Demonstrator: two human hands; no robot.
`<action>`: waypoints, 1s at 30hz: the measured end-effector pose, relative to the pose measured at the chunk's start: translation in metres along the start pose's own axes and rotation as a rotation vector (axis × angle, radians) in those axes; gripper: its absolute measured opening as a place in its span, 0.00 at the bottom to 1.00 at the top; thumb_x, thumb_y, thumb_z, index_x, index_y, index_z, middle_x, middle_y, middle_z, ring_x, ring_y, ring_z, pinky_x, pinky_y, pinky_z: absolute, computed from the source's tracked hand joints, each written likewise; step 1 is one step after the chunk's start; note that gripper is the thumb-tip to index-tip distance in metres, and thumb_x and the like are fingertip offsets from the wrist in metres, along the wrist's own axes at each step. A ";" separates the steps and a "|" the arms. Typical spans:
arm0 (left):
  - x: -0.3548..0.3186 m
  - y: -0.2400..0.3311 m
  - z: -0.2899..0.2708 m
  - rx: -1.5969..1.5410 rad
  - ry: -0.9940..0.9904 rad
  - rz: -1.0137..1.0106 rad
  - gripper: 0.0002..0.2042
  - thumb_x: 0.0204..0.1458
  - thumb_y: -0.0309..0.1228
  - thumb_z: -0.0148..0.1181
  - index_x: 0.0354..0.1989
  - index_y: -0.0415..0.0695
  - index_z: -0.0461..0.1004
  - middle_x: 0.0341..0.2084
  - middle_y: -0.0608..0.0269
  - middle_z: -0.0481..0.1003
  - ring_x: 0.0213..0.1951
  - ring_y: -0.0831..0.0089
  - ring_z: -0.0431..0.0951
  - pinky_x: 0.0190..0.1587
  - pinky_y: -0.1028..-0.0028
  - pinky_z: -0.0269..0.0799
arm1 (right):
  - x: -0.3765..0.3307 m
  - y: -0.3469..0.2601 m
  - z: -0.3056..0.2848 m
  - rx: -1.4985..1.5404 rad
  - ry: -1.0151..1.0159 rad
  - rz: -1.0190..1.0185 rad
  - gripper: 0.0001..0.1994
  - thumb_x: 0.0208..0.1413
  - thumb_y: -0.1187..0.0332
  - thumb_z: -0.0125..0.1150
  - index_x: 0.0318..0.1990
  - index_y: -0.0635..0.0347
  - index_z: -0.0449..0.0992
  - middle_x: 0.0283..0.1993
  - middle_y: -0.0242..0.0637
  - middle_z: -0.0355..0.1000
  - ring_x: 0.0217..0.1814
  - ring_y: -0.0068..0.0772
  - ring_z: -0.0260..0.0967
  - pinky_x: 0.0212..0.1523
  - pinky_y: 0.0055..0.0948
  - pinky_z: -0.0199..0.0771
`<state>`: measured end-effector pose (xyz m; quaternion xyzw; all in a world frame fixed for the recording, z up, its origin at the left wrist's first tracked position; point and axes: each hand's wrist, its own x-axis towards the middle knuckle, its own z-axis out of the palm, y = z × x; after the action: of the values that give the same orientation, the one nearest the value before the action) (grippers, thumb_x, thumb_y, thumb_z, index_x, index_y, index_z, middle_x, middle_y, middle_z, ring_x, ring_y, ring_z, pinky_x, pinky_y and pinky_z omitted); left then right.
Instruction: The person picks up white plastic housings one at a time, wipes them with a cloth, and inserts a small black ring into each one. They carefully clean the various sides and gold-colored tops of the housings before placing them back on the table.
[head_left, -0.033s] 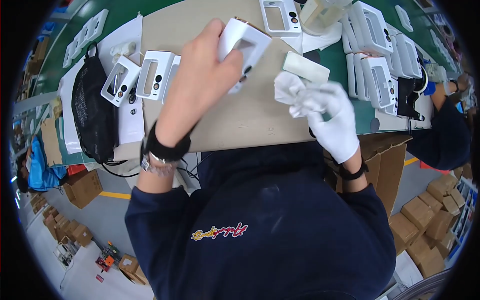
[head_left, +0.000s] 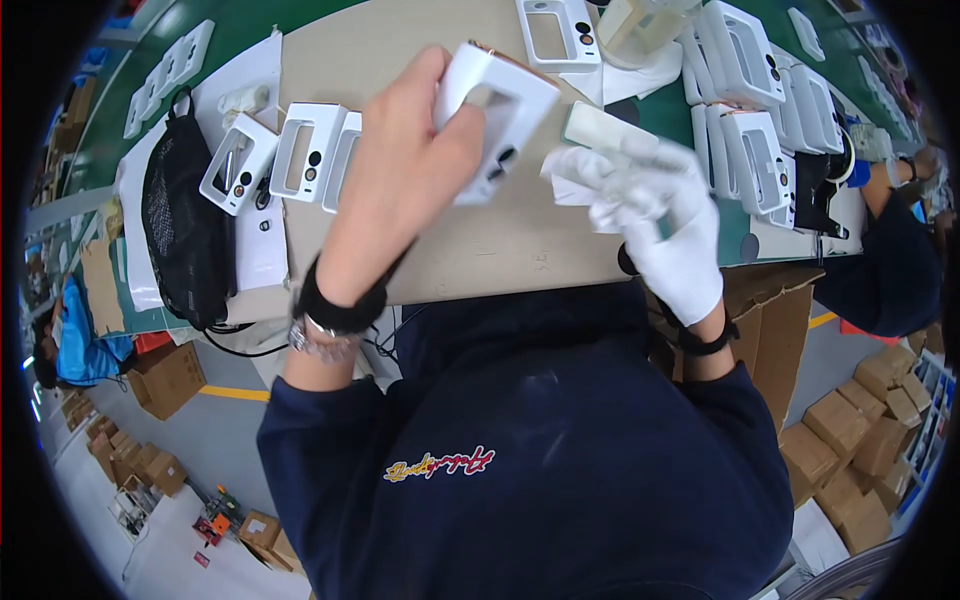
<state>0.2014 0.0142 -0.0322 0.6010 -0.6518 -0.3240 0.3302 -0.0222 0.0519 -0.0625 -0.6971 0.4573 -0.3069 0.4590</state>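
Note:
My bare left hand (head_left: 410,145) is closed around a white plastic housing (head_left: 520,85), lifted over the table and tilted. Its thumb reaches into the rectangular opening, and small dark round parts show near the housing's lower end. In a white glove, my right hand (head_left: 675,225) pinches a crumpled white cloth (head_left: 573,172), a little to the right of the housing and apart from it. Motion blurs the gloved fingertips. Just beyond the cloth lies a pale rectangular block (head_left: 600,126), partly covered by the glove.
Similar white housings (head_left: 306,150) stand to the left beside a black mesh pouch (head_left: 185,215). More housings (head_left: 740,60) are stacked at the right. A clear plastic container (head_left: 645,35) stands on white cloth at the far side. An open cardboard box (head_left: 775,310) is below the table's right edge.
The housing has shifted slightly to the right and toward me with my left hand. My gloved hand has moved slightly, with the cloth a little further left.

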 end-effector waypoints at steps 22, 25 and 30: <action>-0.075 -0.009 0.023 -0.433 0.208 0.096 0.11 0.37 0.20 0.53 0.33 0.34 0.68 0.23 0.63 0.71 0.24 0.76 0.71 0.28 0.79 0.66 | 0.063 -0.060 0.054 -0.200 -0.190 -0.403 0.05 0.46 0.70 0.51 0.29 0.61 0.71 0.28 0.40 0.69 0.28 0.36 0.67 0.27 0.26 0.66; -0.082 -0.010 0.008 -0.638 0.300 -0.166 0.08 0.40 0.20 0.51 0.30 0.33 0.69 0.25 0.63 0.71 0.24 0.78 0.70 0.28 0.81 0.64 | 0.057 -0.044 0.059 -0.265 -0.155 -0.444 0.08 0.47 0.69 0.50 0.33 0.62 0.70 0.30 0.41 0.68 0.29 0.37 0.67 0.27 0.27 0.65; -0.084 -0.005 -0.013 -0.902 0.378 -0.028 0.09 0.40 0.20 0.50 0.32 0.32 0.68 0.27 0.63 0.70 0.25 0.81 0.67 0.28 0.82 0.63 | 0.053 -0.064 0.051 -0.003 -0.136 -0.068 0.15 0.49 0.68 0.49 0.44 0.65 0.65 0.34 0.43 0.68 0.34 0.36 0.67 0.33 0.26 0.67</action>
<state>0.2197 0.0968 -0.0320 0.4550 -0.3673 -0.4637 0.6656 0.0648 0.0319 -0.0232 -0.7321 0.4017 -0.2735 0.4774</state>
